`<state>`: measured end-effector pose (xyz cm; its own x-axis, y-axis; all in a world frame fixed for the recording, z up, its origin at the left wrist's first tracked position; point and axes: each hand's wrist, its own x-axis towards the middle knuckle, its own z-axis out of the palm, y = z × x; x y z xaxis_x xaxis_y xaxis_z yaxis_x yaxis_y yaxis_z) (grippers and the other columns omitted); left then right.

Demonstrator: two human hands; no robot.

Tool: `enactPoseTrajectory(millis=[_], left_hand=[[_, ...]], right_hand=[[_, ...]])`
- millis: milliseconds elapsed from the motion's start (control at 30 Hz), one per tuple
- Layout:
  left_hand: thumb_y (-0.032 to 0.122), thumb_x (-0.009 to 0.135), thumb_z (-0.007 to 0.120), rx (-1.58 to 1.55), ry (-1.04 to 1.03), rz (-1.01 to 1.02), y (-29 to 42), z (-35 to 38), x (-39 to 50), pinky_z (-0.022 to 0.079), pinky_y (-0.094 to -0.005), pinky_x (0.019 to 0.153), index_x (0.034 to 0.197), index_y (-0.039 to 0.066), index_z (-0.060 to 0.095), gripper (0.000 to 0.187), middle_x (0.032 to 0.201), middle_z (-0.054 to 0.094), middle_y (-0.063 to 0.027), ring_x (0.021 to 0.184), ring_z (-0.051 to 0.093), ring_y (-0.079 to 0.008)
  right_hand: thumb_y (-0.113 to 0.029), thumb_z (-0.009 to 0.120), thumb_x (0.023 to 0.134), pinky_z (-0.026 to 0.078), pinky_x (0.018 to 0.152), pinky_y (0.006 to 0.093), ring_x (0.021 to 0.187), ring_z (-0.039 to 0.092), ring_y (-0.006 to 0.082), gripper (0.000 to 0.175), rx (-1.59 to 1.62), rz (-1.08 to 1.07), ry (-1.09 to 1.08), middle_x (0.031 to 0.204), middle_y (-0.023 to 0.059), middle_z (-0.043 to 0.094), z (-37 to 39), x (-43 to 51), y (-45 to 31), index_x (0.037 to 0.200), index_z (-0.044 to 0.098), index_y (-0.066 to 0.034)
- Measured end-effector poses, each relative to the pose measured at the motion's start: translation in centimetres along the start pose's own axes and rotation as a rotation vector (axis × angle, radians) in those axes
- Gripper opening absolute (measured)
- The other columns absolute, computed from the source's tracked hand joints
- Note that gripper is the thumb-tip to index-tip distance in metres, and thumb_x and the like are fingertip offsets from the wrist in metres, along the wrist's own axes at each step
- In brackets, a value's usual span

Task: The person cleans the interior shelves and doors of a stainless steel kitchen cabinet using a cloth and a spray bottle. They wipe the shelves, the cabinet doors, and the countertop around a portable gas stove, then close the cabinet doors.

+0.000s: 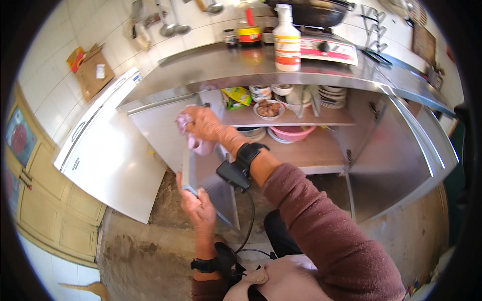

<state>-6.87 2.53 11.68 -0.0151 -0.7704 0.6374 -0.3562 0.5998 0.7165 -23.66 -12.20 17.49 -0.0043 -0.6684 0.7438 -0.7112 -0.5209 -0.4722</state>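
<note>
A steel cabinet door (220,184) stands swung out in front of me. Near its upper corner by the hinge side, my right hand (203,122) grips a pink cloth (199,145), part of which hangs down over the door's top edge. My left hand (197,205) holds the outer corner of the same door, thumb on one side and fingers on the other. Behind the door, the open cabinet has a shelf (293,120) bearing a bowl of brown pieces (269,109), stacked bowls and plates (333,97). A pink plastic basin (293,132) sits on the lower level.
On the steel countertop (226,67) stand a white spray bottle (287,45), sauce bottles and a gas stove (327,49) with a wok. Another steel door (391,150) juts out at right. A white refrigerator (116,154) stands at left. A cable runs below my right wrist.
</note>
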Motion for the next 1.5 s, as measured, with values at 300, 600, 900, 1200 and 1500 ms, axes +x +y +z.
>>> enactPoseTrajectory(millis=[300,600,900,1200,1500], left_hand=[[0.0,0.079,0.045,-0.002,0.024,0.104,-1.4,-1.3,1.0,0.046,-0.0379,0.082,0.132,-0.005,0.032,0.055,0.11,0.056,-0.0259,0.094,0.059,-0.0387],[0.0,0.078,0.046,-0.094,-0.014,0.002,-0.9,0.2,0.0,0.045,-0.0363,0.083,0.134,-0.004,0.03,0.058,0.108,0.056,-0.0241,0.097,0.058,-0.034],[-0.006,0.067,0.042,-0.029,0.112,-0.009,-4.3,2.1,-0.9,0.042,-0.0352,0.089,0.132,-0.003,0.033,0.066,0.113,0.052,-0.0239,0.1,0.054,-0.0319],[0.005,0.072,0.051,-0.099,0.103,-0.12,-3.7,0.6,-0.7,0.036,-0.0361,0.096,0.133,-0.014,0.021,0.07,0.125,0.039,-0.0274,0.11,0.045,-0.0334],[0.002,0.071,0.052,0.014,0.098,-0.187,-4.6,-0.2,-0.4,0.041,-0.0345,0.088,0.126,-0.011,0.028,0.061,0.11,0.043,-0.0214,0.099,0.047,-0.0291]], right_hand=[[-0.026,0.056,0.077,0.048,0.078,0.0421,0.089,0.06,0.0368,0.024,-0.234,0.117,-0.154,0.092,0.0192,0.063,2.0,6.1,5.5,0.09,0.058,-0.0064],[-0.022,0.053,0.076,0.046,0.079,0.0435,0.089,0.056,0.0378,0.027,0.198,-0.359,-0.015,0.093,0.0175,0.059,0.0,-3.6,-2.5,0.097,0.057,-0.007],[-0.021,0.052,0.078,0.044,0.079,0.043,0.091,0.055,0.0337,0.024,0.215,-0.347,0.032,0.096,0.0117,0.058,-0.6,-4.8,-3.2,0.097,0.058,-0.0089],[-0.022,0.051,0.079,0.044,0.076,0.0468,0.087,0.053,0.0412,0.021,0.165,-0.066,0.206,0.087,0.0201,0.057,3.5,3.6,7.5,0.091,0.053,-0.0054],[-0.025,0.052,0.082,0.047,0.076,0.0397,0.087,0.058,0.0379,0.024,0.148,0.192,0.156,0.091,0.0175,0.061,3.7,3.9,6.7,0.098,0.052,-0.0074]])
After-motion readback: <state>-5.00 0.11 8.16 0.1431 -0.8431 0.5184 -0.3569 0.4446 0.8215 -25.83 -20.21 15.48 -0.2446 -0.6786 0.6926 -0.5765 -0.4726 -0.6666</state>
